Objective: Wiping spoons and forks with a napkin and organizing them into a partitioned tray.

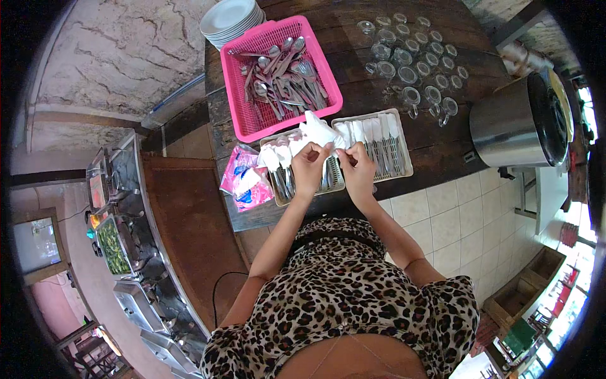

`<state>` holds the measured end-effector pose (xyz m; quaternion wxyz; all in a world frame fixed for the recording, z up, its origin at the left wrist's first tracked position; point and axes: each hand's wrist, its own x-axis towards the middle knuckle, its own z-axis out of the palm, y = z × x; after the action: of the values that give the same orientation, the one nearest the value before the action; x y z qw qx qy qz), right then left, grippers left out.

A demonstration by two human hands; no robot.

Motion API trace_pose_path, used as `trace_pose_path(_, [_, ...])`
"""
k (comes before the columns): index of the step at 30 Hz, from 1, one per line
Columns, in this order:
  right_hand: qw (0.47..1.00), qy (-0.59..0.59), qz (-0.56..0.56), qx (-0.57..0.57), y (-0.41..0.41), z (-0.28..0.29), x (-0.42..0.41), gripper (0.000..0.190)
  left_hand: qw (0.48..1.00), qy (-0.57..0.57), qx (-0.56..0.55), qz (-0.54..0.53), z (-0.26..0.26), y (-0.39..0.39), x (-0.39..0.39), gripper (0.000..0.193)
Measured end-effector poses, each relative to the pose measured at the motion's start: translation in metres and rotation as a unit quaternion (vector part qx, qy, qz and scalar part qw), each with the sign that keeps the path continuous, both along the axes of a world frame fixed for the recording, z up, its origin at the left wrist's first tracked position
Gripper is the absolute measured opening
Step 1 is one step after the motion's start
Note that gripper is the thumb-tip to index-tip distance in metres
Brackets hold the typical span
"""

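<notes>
Both hands meet over two cutlery baskets. My left hand (308, 168) and my right hand (357, 170) pinch the near end of a white paper napkin (318, 129) between thumbs and fingers. Whether cutlery lies inside that napkin is hidden. Beneath my left hand is a cream plastic basket (335, 182) with napkin-topped cutlery (283, 156) in a row. A second cream basket (406, 158), to the right, holds more cutlery with white napkins (374, 128) around the upper ends. Pink plastic packs of napkins (248, 182) lie left of the baskets.
Beyond the baskets, a pink plastic basket (334, 97) holds loose spoons and forks (284, 78). White plates (232, 21) are stacked behind it. Several glass mugs (407, 73) stand on the wooden table (350, 94). A large metal pot (504, 123) is at right, food trays (116, 246) at left.
</notes>
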<state>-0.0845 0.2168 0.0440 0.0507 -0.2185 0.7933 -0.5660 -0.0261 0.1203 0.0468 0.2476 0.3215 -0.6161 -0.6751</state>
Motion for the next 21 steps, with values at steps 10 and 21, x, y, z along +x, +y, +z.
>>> trace_pose_path(10, [1.000, -0.008, 0.013, 0.005, 0.013, -0.009, 0.002, 0.014, 0.998, 0.039, 0.045, -0.002, -0.014, 0.015, -0.012, 0.014])
trace_pose_path(21, [0.821, 0.442, 0.331, 0.146, 0.024, 0.021, -0.072, 0.031, 0.994, 0.017, -0.060, -0.094, -0.044, 0.019, -0.018, 0.014])
